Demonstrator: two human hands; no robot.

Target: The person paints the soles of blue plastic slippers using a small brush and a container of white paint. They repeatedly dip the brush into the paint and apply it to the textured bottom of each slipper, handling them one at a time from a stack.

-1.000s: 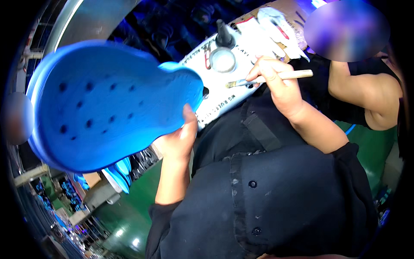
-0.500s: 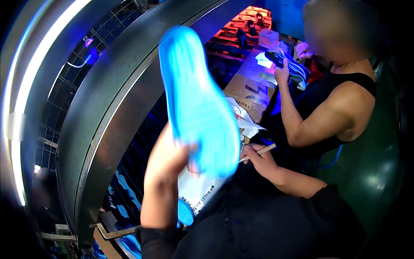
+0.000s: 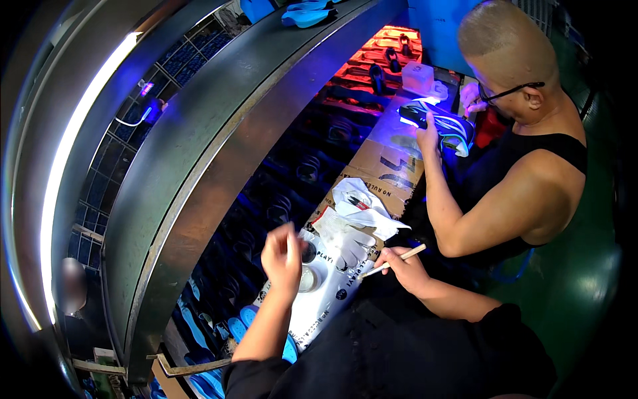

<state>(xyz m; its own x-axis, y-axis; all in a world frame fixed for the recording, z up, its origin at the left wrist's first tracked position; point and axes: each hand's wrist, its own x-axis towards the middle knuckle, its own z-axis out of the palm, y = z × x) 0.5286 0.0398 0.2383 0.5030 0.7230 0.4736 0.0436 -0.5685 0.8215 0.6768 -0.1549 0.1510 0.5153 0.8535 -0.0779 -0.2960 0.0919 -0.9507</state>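
My left hand (image 3: 282, 258) is raised above the white-covered bench strip, fingers loosely curled and slightly blurred, with nothing visible in it. Just beside it stands a small round pot (image 3: 308, 280) with a pale rim. My right hand (image 3: 404, 267) pinches a brush (image 3: 413, 251) by its pale wooden handle; the thin end points down and left over the white sheet (image 3: 320, 311), its bristles hard to make out. Between my hands lies a pale work glove (image 3: 344, 245). Light-blue shoe soles (image 3: 238, 330) lie by my left forearm. More blue soles (image 3: 307, 17) rest on the curved upper shelf.
A curved metal shelf (image 3: 199, 143) runs along the left, above a dark rack holding shoe parts. Ahead, a white cloth (image 3: 362, 203) lies on cardboard (image 3: 382, 156). At the right, a co-worker (image 3: 512, 173) holds a dark shoe (image 3: 448, 126). A bright lamp tube (image 3: 73, 143) curves at far left.
The blue sole that my left hand held up is out of that hand, and blue soles show on the upper shelf. My left hand is lower; the right keeps the brush.
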